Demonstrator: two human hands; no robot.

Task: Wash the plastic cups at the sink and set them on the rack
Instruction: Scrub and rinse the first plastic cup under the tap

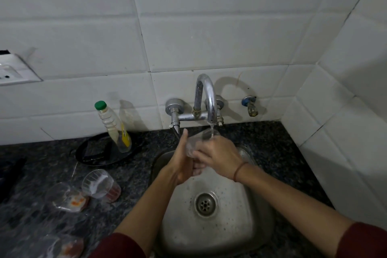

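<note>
You hold a clear plastic cup (195, 144) under the faucet (206, 98), water running from the spout onto its rim. Your left hand (183, 163) grips it from the left with the thumb pointing up; your right hand (217, 155) wraps over it from the right. Both are above the steel sink (236, 226). On the dark counter (272, 142) to the left, two more clear cups (100, 183) with reddish residue lie on their sides, beside a green-capped bottle (113, 125) leaning over a black pan (94, 153)
</note>
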